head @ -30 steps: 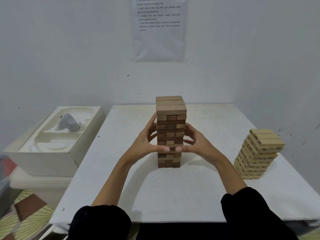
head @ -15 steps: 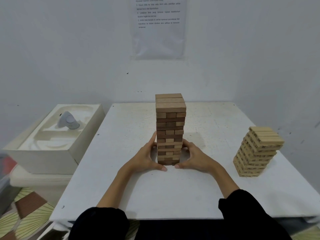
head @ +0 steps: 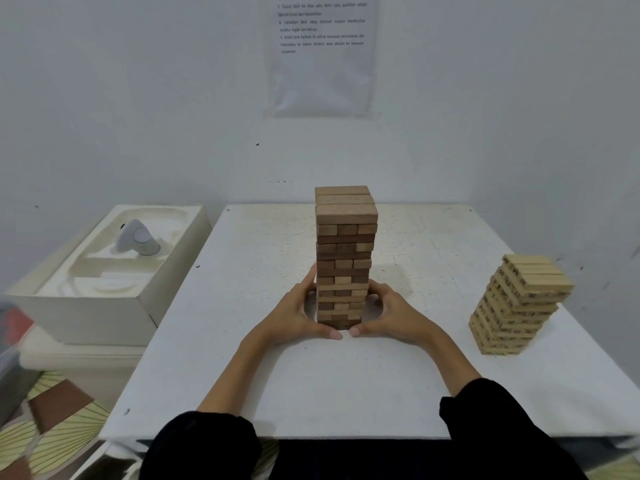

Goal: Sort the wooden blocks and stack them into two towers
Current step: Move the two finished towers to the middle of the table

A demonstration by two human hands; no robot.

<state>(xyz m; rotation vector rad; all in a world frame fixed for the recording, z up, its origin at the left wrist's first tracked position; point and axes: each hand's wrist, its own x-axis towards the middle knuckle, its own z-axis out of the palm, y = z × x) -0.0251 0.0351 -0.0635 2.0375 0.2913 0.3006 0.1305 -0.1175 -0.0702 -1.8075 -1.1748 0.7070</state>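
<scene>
Head: brown tower (head: 344, 258) upright, long axis vertical.

A printed sheet (head: 322, 57) in a clear sleeve hangs on the wall (head: 138, 98), with small black numbered lines in a language that looks like Malay or Indonesian. Only its lower part is in frame. Items "4" and "5" can be made out, and words such as "blok", "struktur" and "kawasan" are legible; item 5 seems to begin "Ambil blok". The rest is too small and blurred to read with certainty. The pale block tower (head: 516, 306) carries dark stamped marks on its block sides, too small to read.
</scene>
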